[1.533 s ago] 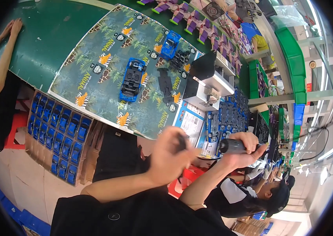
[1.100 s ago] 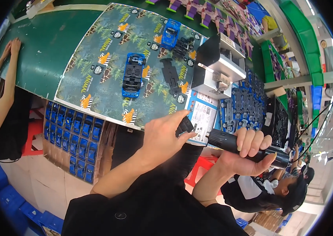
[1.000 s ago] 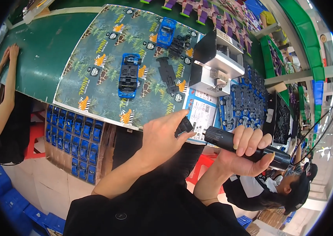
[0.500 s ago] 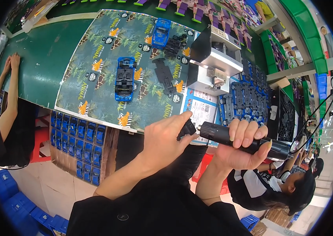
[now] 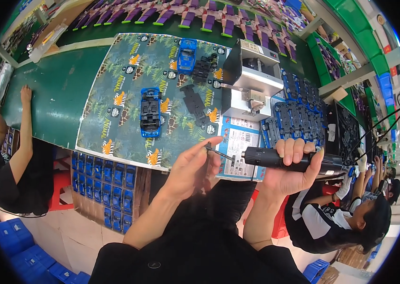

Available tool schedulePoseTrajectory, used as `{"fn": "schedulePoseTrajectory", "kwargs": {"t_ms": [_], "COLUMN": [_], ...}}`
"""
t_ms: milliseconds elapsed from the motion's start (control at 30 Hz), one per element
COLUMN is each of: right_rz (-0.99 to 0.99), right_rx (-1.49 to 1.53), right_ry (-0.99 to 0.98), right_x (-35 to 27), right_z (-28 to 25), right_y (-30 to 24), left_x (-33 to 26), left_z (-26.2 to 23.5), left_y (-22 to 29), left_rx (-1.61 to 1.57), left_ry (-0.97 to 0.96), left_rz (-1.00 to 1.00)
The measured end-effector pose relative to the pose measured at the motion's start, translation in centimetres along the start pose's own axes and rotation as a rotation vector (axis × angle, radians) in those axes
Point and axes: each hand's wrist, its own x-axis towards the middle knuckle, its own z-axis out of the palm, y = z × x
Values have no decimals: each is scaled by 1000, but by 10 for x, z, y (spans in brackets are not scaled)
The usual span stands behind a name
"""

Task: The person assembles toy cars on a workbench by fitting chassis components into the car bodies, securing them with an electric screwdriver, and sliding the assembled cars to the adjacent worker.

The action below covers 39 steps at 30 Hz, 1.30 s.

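Observation:
My left hand (image 5: 186,171) pinches a thin dark screwdriver bit (image 5: 221,154) between thumb and forefinger; its other fingers are curled and partly blurred. The bit points toward the nose of a black electric screwdriver (image 5: 268,157), with a small gap between them. My right hand (image 5: 297,176) wraps round the screwdriver's body, holding it level above the table's front edge. Beyond my hands, an upturned blue toy car (image 5: 151,113) lies on the patterned sheet (image 5: 100,116). A loose black chassis plate (image 5: 193,103), a blue car body (image 5: 186,56) and a black chassis part (image 5: 203,70) lie farther back.
A white and black machine (image 5: 245,94) stands right of the sheet. Rows of blue car assemblies (image 5: 299,118) lie beyond it. A carton of blue cars (image 5: 103,182) is below the table at left. Co-workers sit on both sides; one's arm (image 5: 22,137) rests on the green table.
My left hand has drawn back from the screwdriver's nose; the thin bit now shows where a black piece was between its fingers. The whole view has shifted slightly.

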Motion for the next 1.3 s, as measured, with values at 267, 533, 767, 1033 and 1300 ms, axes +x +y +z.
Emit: {"fn": "schedulePoseTrajectory", "kwargs": {"t_ms": [267,533,767,1033,1300], "right_rz": [9,-1,-12,-10,-75], "right_rx": [118,140,223,-6,104], "right_ry": [0,46,28,-652,-335], "right_x": [1,1,3,13,5], "right_z": [1,4,3,-4,5], "right_y": [-4,-5,-10,-4,-9], "left_x": [8,3,3,0,3], "left_z": [9,21,36,34,53], "left_y": [-4,-8,-11,13,-12], "left_rx": [214,224,191,142,447], "left_ry": [115,112,114,97,116], "left_rz": [169,178,264,-254,203]}}
